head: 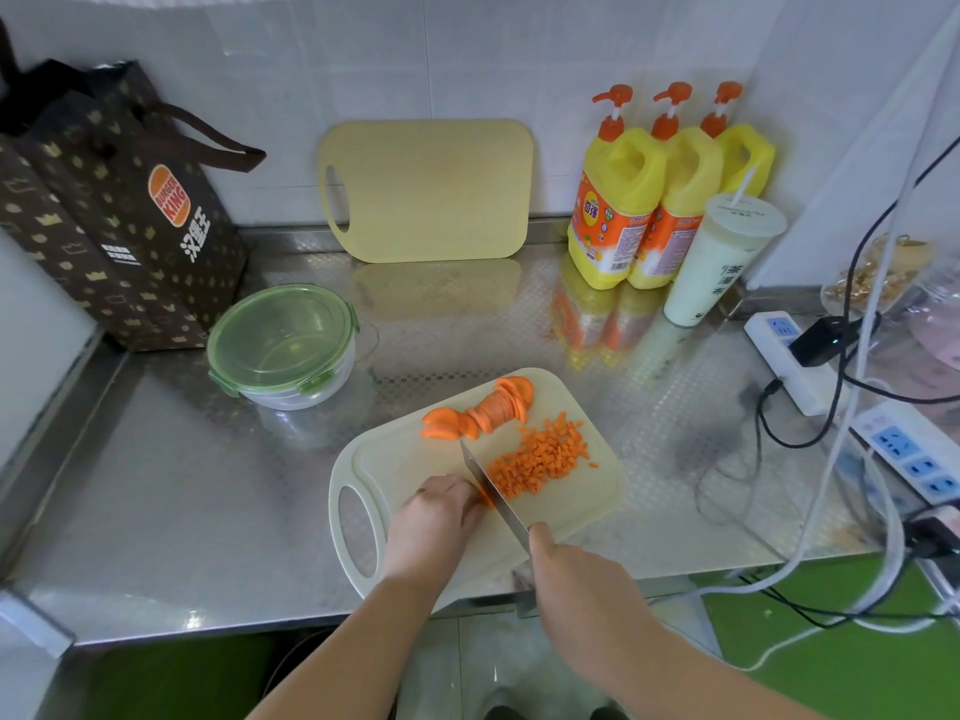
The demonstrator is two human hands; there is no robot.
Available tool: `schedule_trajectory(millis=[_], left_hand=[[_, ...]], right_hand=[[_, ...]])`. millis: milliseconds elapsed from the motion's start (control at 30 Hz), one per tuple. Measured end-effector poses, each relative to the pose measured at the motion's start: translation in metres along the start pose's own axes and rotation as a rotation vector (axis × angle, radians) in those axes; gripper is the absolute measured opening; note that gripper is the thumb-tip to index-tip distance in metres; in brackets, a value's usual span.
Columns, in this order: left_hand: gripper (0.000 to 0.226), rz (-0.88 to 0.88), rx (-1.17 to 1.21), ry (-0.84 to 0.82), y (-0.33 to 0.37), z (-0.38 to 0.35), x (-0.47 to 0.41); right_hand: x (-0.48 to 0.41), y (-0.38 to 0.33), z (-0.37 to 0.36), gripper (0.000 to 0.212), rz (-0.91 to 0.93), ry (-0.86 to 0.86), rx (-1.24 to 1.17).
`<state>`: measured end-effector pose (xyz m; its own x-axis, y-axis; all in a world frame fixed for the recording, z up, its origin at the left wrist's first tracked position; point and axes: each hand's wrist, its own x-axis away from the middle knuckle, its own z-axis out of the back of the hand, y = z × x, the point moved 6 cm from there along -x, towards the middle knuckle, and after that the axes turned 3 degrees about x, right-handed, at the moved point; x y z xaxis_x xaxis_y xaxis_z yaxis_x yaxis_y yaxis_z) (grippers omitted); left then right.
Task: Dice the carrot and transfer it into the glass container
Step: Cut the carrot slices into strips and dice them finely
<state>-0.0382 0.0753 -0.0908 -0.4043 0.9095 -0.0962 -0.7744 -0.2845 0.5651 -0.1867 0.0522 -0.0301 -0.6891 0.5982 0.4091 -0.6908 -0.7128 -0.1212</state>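
Stainless steel counter (182, 511), pale cutting board (400, 459) at front edge. Right hand (571, 569) grips kitchen knife (493, 491), blade beside left hand (436, 517), whose curled fingers pin what seem carrot strips (486, 499). Diced carrot (540, 459) heaped right of blade; carrot slices (488, 410) at board's far end. Glass container (283, 345), green-lidded, stands left, apart.

White tiled walls (467, 54) are enclosing the far side and right corner; a steel counter (182, 511) is reflecting soft light; green surfaces (831, 641) are showing below its near edge.
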Motion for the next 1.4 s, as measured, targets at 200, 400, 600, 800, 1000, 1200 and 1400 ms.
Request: schedule_trajectory(millis=[200,400,600,800,1000,1200,1400], left_hand=[[0.005,-0.038,-0.003,0.004,0.001,0.0,-0.001],[0.021,-0.046,0.017,0.041,0.002,0.004,-0.002],[0.009,0.119,0.178,-0.01,-0.004,0.005,0.0],[0.013,0.226,0.228,0.07,-0.017,0.022,0.01],[0.013,0.269,0.196,0.098,-0.022,0.027,0.015],[0.01,0.259,0.141,0.082,-0.023,0.024,0.015],[0.013,0.272,0.228,0.065,-0.016,0.033,0.002]], right_hand=[[-0.006,0.001,-0.007,0.033,-0.009,-0.017,-0.034],[-0.009,0.012,-0.008,0.024,-0.039,-0.026,-0.128],[-0.007,0.022,0.007,0.024,-0.005,0.041,-0.137],[-0.004,0.01,0.003,0.025,0.091,0.036,-0.012],[-0.007,0.011,-0.012,0.026,0.113,0.006,0.007],[-0.017,0.034,0.003,0.028,0.048,0.041,0.027],[-0.019,0.053,0.014,0.021,0.074,0.102,0.059]])
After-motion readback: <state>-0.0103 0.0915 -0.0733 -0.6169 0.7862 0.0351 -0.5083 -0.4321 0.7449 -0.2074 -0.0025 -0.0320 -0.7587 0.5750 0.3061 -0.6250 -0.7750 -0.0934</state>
